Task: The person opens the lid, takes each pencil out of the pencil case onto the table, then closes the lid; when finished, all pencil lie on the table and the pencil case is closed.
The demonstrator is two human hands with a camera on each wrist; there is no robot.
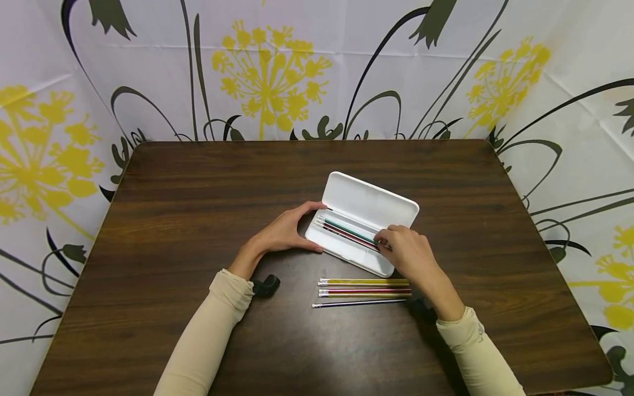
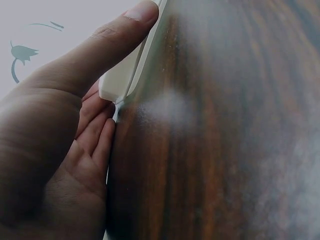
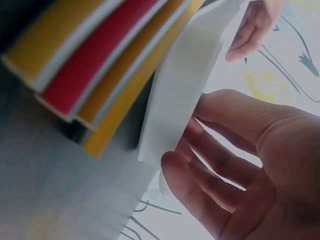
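Left hand (image 1: 284, 231) grips open pencil case (image 1: 364, 220) end – right hand (image 1: 403, 250) pinches pencils (image 1: 349, 232) inside; 4 pencils (image 1: 364, 290) lie nearby on tabletop (image 1: 198, 187).

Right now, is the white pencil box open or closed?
Open. The white pencil box has its lid tipped back, and pencils show inside.
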